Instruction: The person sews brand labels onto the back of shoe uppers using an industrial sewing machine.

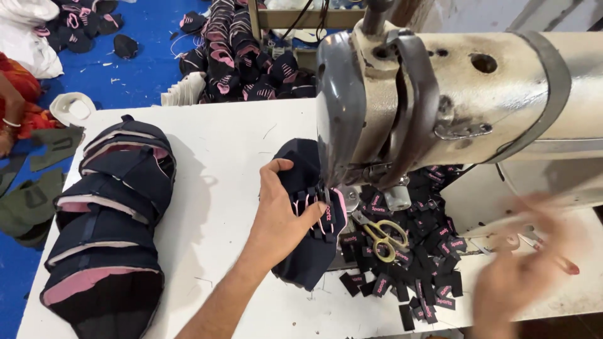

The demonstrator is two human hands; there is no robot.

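Right hand (521, 270) blurred at near right counter (239, 144) edge, grip indeterminable. Left hand (282, 216) clamped on navy shoe upper (311, 251) beneath sewing machine (452, 94), mid-counter. Scissors (383, 237) atop black labels (427, 251). Stacked uppers (110, 226) along left edge. Beyond: blue floor (141, 69), more pieces (242, 56).

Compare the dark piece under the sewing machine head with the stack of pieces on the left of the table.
The single piece lies flat under the machine head, pressed down by the left hand; the stack sits untouched, away from both hands. The single piece is one alone, while the stack is many nested together in a long curved row. The single piece shows thin pink stripes; the stack shows broad pink linings. Both are dark navy with pink, on the same white table.
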